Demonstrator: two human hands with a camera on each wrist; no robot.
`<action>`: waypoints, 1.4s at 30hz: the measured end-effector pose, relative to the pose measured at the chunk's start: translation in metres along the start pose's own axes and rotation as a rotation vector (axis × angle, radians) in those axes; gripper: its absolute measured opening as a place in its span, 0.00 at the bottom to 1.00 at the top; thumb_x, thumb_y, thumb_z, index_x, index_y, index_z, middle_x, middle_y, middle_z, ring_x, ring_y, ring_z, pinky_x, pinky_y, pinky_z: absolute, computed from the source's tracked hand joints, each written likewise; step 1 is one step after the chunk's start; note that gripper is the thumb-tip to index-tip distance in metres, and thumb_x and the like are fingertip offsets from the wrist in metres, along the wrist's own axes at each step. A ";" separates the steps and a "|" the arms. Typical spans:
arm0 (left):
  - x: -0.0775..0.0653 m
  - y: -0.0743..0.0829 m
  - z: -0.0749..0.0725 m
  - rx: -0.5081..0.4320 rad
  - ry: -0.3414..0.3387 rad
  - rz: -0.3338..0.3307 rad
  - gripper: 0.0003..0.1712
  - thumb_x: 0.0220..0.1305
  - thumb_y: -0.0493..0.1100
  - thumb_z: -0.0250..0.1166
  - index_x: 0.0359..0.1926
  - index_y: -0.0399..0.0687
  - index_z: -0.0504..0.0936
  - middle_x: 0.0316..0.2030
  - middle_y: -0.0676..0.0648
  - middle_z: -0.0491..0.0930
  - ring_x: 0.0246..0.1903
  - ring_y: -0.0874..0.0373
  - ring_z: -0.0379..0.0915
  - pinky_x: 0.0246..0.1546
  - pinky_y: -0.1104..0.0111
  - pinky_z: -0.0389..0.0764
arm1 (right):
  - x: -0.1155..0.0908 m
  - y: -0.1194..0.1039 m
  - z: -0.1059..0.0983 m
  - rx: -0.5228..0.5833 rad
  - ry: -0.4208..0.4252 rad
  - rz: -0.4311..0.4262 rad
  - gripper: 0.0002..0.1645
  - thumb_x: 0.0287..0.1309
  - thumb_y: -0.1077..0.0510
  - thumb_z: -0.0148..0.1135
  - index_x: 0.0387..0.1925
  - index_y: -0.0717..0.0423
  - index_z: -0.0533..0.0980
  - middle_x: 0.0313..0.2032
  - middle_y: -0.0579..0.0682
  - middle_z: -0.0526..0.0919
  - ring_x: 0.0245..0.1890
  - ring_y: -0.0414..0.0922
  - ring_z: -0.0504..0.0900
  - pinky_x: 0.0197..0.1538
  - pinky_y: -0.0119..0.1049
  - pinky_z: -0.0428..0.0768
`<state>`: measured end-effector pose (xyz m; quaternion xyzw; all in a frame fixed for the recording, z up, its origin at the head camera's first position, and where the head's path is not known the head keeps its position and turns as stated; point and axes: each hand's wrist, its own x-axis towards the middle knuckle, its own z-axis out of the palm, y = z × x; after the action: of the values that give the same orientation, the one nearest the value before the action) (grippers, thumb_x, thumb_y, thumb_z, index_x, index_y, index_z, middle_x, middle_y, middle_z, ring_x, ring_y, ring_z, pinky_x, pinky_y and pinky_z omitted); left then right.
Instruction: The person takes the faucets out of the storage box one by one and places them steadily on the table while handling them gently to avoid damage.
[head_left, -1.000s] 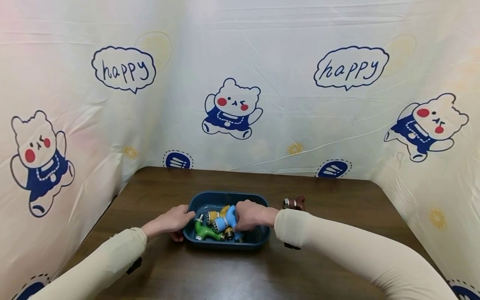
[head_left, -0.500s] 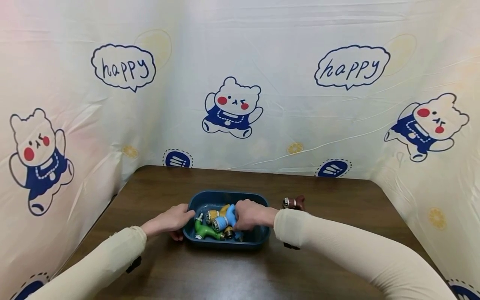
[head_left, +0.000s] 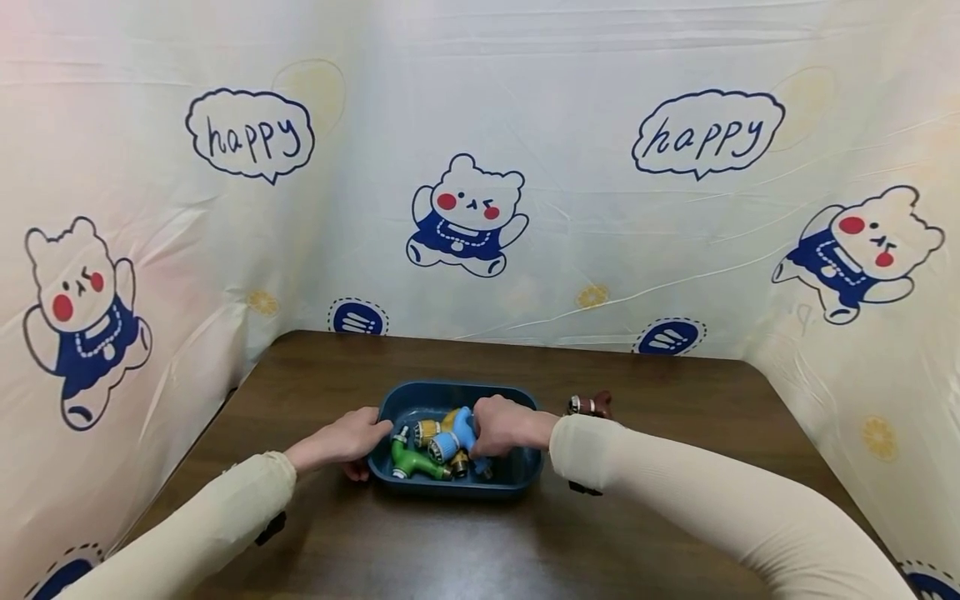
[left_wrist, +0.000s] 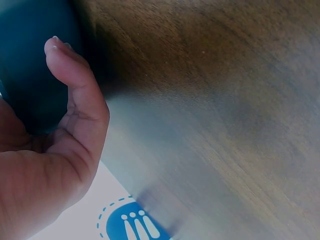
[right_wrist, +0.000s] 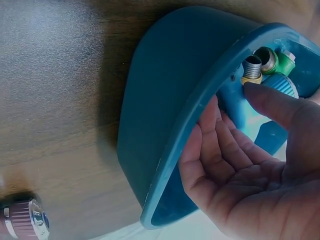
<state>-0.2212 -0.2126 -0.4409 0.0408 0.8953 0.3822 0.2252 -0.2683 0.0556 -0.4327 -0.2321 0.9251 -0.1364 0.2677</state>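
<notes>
A dark blue plastic basin (head_left: 454, 490) stands on the table with several coloured taps inside. At its left end my left hand (head_left: 347, 439) grips the rim, thumb on top and fingers outside against the wall. My right hand (head_left: 504, 427) reaches into the right half and holds a light blue tap (head_left: 447, 445) with a ribbed knob; the fingers curl beside its body in the right wrist view. A green tap (head_left: 411, 461) lies to the left, a yellow tap (head_left: 427, 430) behind the blue one. A brass threaded end (head_left: 459, 463) pokes out below; its body is hidden.
On the brown wooden table (head_left: 315, 533), a dark red tap (head_left: 591, 406) lies to the right of the basin, partly behind my right forearm. A printed white curtain (head_left: 525, 100) hangs round the back and sides.
</notes>
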 end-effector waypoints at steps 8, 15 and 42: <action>0.001 0.000 0.001 0.010 0.004 -0.012 0.19 0.82 0.44 0.48 0.59 0.33 0.74 0.22 0.42 0.82 0.15 0.54 0.80 0.19 0.63 0.86 | 0.010 0.007 0.006 -0.003 0.012 -0.007 0.13 0.62 0.50 0.76 0.26 0.50 0.83 0.20 0.46 0.82 0.18 0.41 0.80 0.24 0.33 0.82; 0.001 -0.001 0.001 0.010 0.009 0.006 0.19 0.82 0.44 0.48 0.57 0.33 0.75 0.21 0.42 0.81 0.15 0.54 0.80 0.18 0.62 0.86 | 0.015 0.012 0.011 0.019 0.042 -0.013 0.13 0.60 0.51 0.77 0.25 0.49 0.81 0.18 0.47 0.82 0.14 0.41 0.79 0.19 0.33 0.78; 0.001 0.002 -0.002 -0.003 -0.015 0.004 0.19 0.82 0.44 0.48 0.58 0.32 0.74 0.23 0.42 0.81 0.16 0.54 0.80 0.19 0.63 0.86 | -0.006 -0.007 0.004 0.040 0.130 0.018 0.14 0.58 0.50 0.77 0.32 0.53 0.80 0.19 0.47 0.79 0.14 0.42 0.76 0.17 0.33 0.76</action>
<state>-0.2234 -0.2123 -0.4392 0.0453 0.8929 0.3837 0.2312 -0.2585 0.0521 -0.4308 -0.2092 0.9397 -0.1673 0.2127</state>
